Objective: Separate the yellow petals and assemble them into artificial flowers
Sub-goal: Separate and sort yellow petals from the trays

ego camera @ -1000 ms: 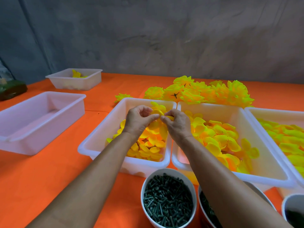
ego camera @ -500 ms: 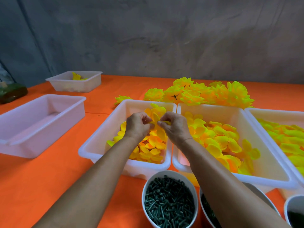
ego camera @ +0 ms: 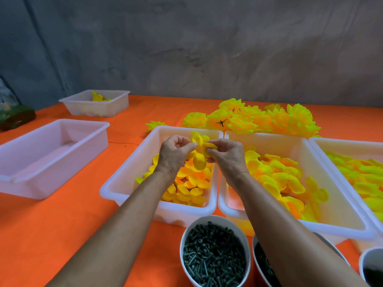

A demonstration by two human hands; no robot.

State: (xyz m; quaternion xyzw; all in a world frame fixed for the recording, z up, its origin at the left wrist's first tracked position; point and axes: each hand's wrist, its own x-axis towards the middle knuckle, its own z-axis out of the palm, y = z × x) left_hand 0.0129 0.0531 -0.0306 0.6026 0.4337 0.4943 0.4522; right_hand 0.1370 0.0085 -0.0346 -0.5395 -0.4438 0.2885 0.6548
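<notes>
Head view, looking down over an orange counter (ego camera: 51, 224) set against a grey wall.

Hands: the left hand (ego camera: 173, 155) and the right hand (ego camera: 227, 156) meet above the middle white tub (ego camera: 124, 183). Each grip is closed, fingertips and thumb pinching a small cluster of yellow petals (ego camera: 200, 152) held between the two hands, lifted clear of the loose petals below. One rounded petal hangs down from the cluster.

Middle white tub: holds a heap of loose yellow-orange petals (ego camera: 186, 189), mostly at its near and right side.

Second tub (ego camera: 335, 224), touching the first on its right: more loose petals (ego camera: 275, 172), brighter yellow, spread over its floor.

Third tub (ego camera: 352, 143), at the right edge, partly out of frame: also petals.

Finished flowers (ego camera: 259, 119): a pile of full yellow blooms on the counter just behind the tubs; a single bloom (ego camera: 154, 125) lies apart to their left.

Large tub (ego camera: 47, 150) at left. Small tub (ego camera: 97, 104) at far left rear, with a few yellow pieces inside.

Near edge: a round white pot (ego camera: 184, 245) filled with dark green stem pins (ego camera: 213, 257); two further pots to its right, largely hidden by the right forearm and the frame edge.

Far left: a dark green object (ego camera: 16, 119), too blurred to identify.
</notes>
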